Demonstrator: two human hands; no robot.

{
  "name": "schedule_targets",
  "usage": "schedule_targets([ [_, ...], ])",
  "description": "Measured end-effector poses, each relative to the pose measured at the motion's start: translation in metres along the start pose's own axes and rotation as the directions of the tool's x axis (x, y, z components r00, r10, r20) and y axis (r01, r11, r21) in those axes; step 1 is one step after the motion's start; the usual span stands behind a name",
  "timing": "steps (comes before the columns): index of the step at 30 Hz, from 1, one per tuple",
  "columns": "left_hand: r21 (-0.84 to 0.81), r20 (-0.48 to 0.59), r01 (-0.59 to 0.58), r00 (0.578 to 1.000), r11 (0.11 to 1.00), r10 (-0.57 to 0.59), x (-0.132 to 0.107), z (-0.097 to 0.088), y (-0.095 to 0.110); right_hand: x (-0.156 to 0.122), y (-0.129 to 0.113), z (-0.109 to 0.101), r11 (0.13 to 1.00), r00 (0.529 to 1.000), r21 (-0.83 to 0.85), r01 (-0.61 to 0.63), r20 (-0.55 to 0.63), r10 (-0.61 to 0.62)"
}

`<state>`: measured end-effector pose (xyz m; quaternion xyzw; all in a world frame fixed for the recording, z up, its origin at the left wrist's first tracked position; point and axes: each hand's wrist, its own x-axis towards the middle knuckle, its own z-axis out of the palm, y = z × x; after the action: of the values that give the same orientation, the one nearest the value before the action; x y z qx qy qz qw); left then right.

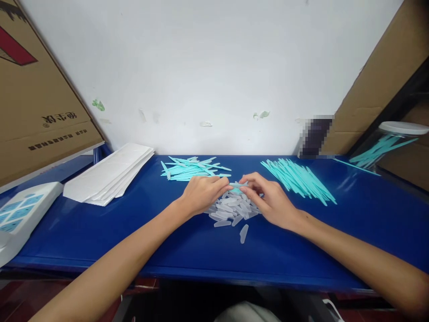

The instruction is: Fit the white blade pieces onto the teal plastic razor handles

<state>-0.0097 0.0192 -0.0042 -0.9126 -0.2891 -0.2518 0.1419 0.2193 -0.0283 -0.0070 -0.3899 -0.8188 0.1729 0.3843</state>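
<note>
My left hand point(200, 194) and my right hand point(268, 199) meet over the middle of a blue table point(100, 232). Both pinch the same thin turquoise stick point(238, 184), which lies level between the fingertips. Just beneath them lies a heap of several small clear plastic caps point(231, 210), and one cap point(244, 233) lies apart in front of it. Behind the left hand is a loose pile of turquoise sticks point(191, 169). A neater fan of turquoise sticks point(300, 180) lies to the right of my right hand.
A stack of white flat sleeves point(109, 175) lies at the back left. A white device with blue panels point(20, 214) sits at the left edge. Cardboard boxes point(33, 103) lean at both sides. A clear container with more sticks point(385, 150) stands at the far right.
</note>
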Motion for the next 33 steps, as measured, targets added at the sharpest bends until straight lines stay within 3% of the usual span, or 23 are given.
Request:
schedule_targets([
  [5,0.012,0.104,-0.033,0.994,0.999,0.032,0.001,0.000,0.007,-0.001,-0.001,0.005,1.000,0.998,-0.007,-0.022,-0.063,0.022],
  [8,0.049,0.181,-0.050,0.983,0.998,0.040,-0.001,-0.003,-0.004,0.000,0.003,-0.001,0.999,0.995,0.007,-0.039,-0.094,0.040],
  [12,0.140,0.187,0.128,0.970,0.982,-0.153,-0.015,-0.012,-0.039,0.000,0.014,-0.014,0.991,0.978,0.051,-0.122,-0.164,0.129],
  [16,0.069,0.094,0.261,0.959,0.963,-0.266,-0.025,-0.016,-0.057,0.000,0.023,-0.016,0.987,0.991,-0.094,-0.131,-0.014,0.131],
  [20,-0.158,0.019,0.316,0.948,0.935,-0.317,-0.014,-0.012,-0.036,0.001,0.026,-0.007,0.973,0.991,-0.223,-0.064,0.104,0.089],
  [23,-0.426,-0.048,0.358,0.908,0.831,-0.416,0.003,-0.010,-0.015,0.003,0.023,-0.006,0.971,0.995,-0.233,-0.052,0.067,0.070],
  [27,-0.778,-0.055,0.282,0.859,0.562,-0.508,0.032,-0.008,0.006,0.005,0.015,-0.009,0.984,0.998,-0.169,-0.048,0.021,0.052],
  [30,-0.908,-0.001,0.209,0.865,0.362,-0.502,0.053,-0.002,0.023,0.006,0.011,-0.011,0.995,0.995,-0.035,-0.097,-0.035,0.096],
  [33,-0.949,0.074,0.203,0.886,0.240,-0.458,0.069,0.009,0.045,0.006,0.011,-0.013,0.976,0.977,0.148,-0.160,-0.115,0.177],
])
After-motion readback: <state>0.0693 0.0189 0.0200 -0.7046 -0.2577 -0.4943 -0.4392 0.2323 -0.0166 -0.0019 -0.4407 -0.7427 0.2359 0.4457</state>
